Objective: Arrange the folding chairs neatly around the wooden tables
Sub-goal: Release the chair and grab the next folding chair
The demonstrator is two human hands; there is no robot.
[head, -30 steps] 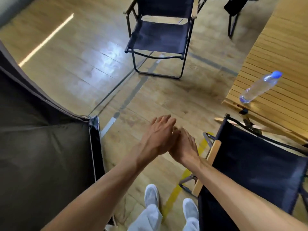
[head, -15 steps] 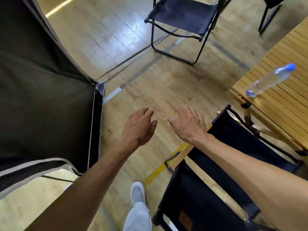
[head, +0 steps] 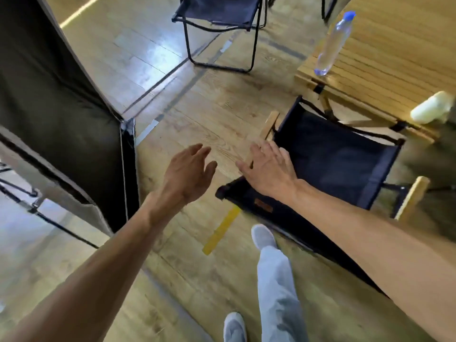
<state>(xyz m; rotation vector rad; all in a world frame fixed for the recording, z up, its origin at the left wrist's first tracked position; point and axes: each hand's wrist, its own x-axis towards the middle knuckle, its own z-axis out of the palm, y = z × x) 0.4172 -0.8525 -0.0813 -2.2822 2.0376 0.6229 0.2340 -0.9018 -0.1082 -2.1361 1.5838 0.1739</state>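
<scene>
A dark folding chair (head: 330,161) with wooden armrests stands at the right, its seat tucked against the slatted wooden table (head: 385,60). My right hand (head: 267,169) hovers open over the chair's near-left corner, fingers spread, holding nothing. My left hand (head: 188,174) is open beside it, above the bare floor. A second folding chair (head: 219,11) with a black metal frame stands farther off at the top centre, away from the table.
A large dark fabric panel (head: 56,99) on a frame fills the left side. A clear water bottle (head: 333,43) with a blue cap lies on the table, and a pale object (head: 430,111) sits at its edge. My legs and white shoes (head: 262,236) are below, by yellow floor tape (head: 222,229).
My hands, pressed together a second ago, have parted and spread open. The view has swung so the near chair sits more fully in front of me and the table is closer.
</scene>
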